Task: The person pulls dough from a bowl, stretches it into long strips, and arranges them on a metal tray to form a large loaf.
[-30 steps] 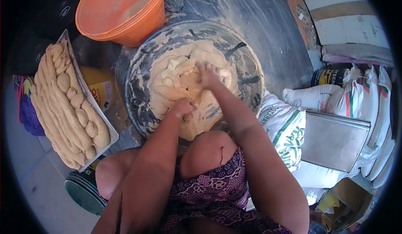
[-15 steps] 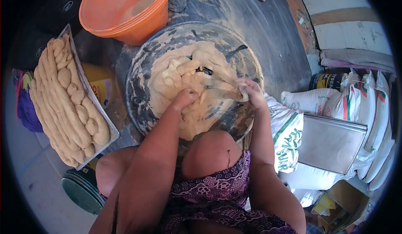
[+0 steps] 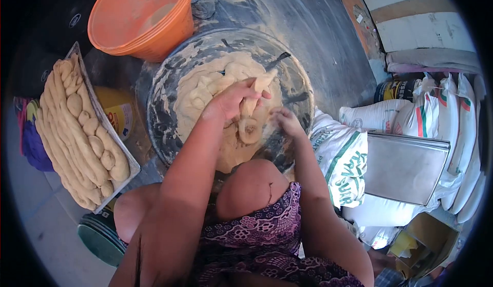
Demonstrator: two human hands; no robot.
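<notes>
A wide dark basin (image 3: 157,89) stands in front of my knees, its inside smeared with pale flour and dough. Wrapped round a twisted length of dough (image 3: 250,107), my left hand (image 3: 233,100) holds it above the basin. The dough's upper end sticks up past my fingers, and its lower end hangs in a curled loop. My right hand (image 3: 287,122) is just to the right of it, over the basin, fingers loosely bent and apart with nothing visible in them. More soft dough (image 3: 203,89) lies heaped in the basin behind my left hand.
On the left, a metal tray (image 3: 105,112) carries long dough strands and several knotted pieces (image 3: 77,133). Stacked orange tubs (image 3: 144,20) stand behind the basin, a yellow container (image 3: 115,107) beside the tray. White sacks (image 3: 339,158) and a metal sheet pan (image 3: 405,169) are at right.
My left hand has risen from the basin and now grips the dough. My right hand has let go of the dough strip and drawn slightly left and down. The strip now hangs twisted.
</notes>
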